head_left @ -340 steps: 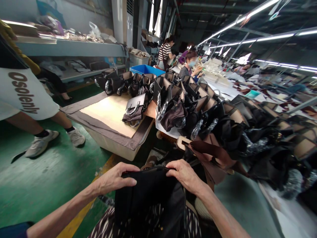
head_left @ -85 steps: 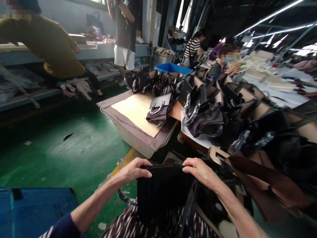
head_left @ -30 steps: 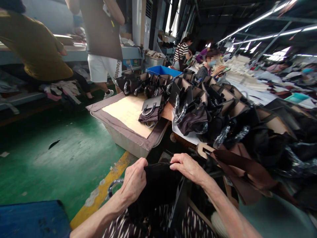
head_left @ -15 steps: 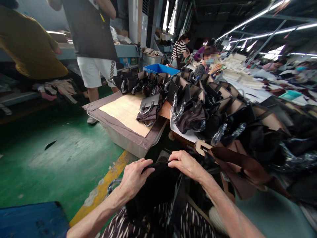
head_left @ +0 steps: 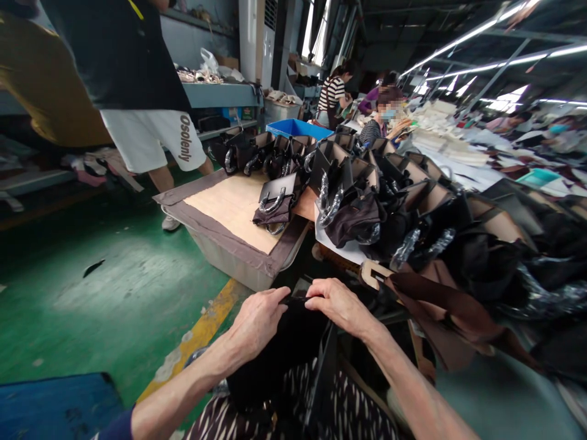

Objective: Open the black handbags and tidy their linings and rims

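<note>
A black handbag (head_left: 279,354) rests over my lap, its upper edge held up in front of me. My left hand (head_left: 261,321) pinches that edge from the left, thumb and fingers closed on it. A short way to the right, my right hand (head_left: 337,305) grips the same edge between thumb and fingertips. Part of a plastic-wrapped handle shows beside my left forearm. The bag's lower part is dark, and its details are hard to make out.
Black handbags (head_left: 394,201) with plastic-wrapped handles crowd the table at right. One small bag (head_left: 276,201) lies on a cloth-covered bin (head_left: 215,244). Brown straps (head_left: 440,305) hang at right. A person in white shorts (head_left: 142,140) stands at left; others work behind.
My left hand has slid right along the bag's edge, closer to my right hand, which has shifted slightly left. The person in white shorts has moved left and leans more.
</note>
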